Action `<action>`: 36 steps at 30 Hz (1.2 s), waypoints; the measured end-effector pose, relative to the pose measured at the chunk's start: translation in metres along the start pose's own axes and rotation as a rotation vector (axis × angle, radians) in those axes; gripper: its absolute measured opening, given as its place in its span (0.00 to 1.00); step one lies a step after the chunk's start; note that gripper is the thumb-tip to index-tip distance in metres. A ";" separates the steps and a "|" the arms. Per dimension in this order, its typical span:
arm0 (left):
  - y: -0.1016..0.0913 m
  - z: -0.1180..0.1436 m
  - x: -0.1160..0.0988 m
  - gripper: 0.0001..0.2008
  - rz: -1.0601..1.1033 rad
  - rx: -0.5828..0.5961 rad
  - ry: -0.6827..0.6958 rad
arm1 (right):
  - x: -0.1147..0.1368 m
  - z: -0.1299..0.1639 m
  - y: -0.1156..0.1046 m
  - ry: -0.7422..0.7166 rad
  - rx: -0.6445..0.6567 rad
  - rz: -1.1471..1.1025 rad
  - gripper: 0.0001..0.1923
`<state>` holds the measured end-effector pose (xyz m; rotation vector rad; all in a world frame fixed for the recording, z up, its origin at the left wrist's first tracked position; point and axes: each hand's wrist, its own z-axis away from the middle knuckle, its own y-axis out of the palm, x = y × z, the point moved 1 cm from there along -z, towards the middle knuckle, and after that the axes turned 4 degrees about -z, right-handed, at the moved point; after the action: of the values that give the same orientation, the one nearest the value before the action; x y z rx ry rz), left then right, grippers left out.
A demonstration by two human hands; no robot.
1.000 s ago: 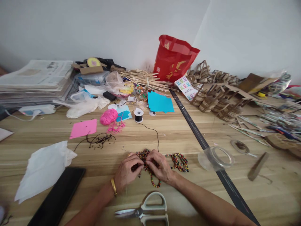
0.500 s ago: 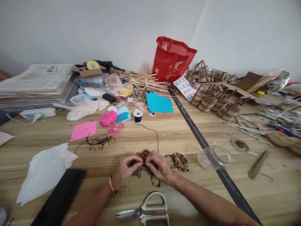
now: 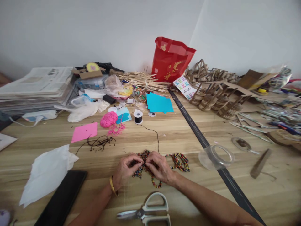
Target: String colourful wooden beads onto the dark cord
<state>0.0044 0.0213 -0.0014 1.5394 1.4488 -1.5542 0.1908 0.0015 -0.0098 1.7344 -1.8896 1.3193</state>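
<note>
Over a pile of small multicoloured beads (image 3: 138,172), my left hand (image 3: 126,166) and my right hand (image 3: 160,168) meet fingertip to fingertip, both pinched. What lies between the left fingertips is too small to make out. From under my right hand hangs a short string of beads (image 3: 156,184), curving onto the table. A thin black cord (image 3: 157,135) runs from a white spool (image 3: 138,116) to behind that hand. Finished-looking bead loops (image 3: 180,162) lie just to its right. Scissors (image 3: 144,212) with pale handles rest below the hands, blades pointing left.
A clear tape roll (image 3: 216,157) lies to the right, across a dark strip (image 3: 191,122). On the left are white tissue (image 3: 47,172), a black slab (image 3: 62,197), black cord pieces (image 3: 100,143) and pink yarn (image 3: 108,119). A red bag (image 3: 172,59) and small woven baskets (image 3: 207,102) stand behind.
The whole view has shifted slightly. My hands keep the same pinched pose over the beads, and nothing on the table has visibly moved.
</note>
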 end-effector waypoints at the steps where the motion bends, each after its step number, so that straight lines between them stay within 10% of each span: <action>1: 0.000 0.000 0.001 0.04 -0.007 -0.005 0.009 | 0.000 0.000 0.000 0.001 0.003 -0.001 0.06; 36: 0.004 0.003 -0.005 0.09 -0.097 0.014 0.066 | -0.001 0.001 0.000 -0.013 0.031 0.038 0.07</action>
<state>0.0078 0.0155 0.0009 1.5623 1.5738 -1.5854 0.1913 0.0009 -0.0111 1.7336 -1.9288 1.3609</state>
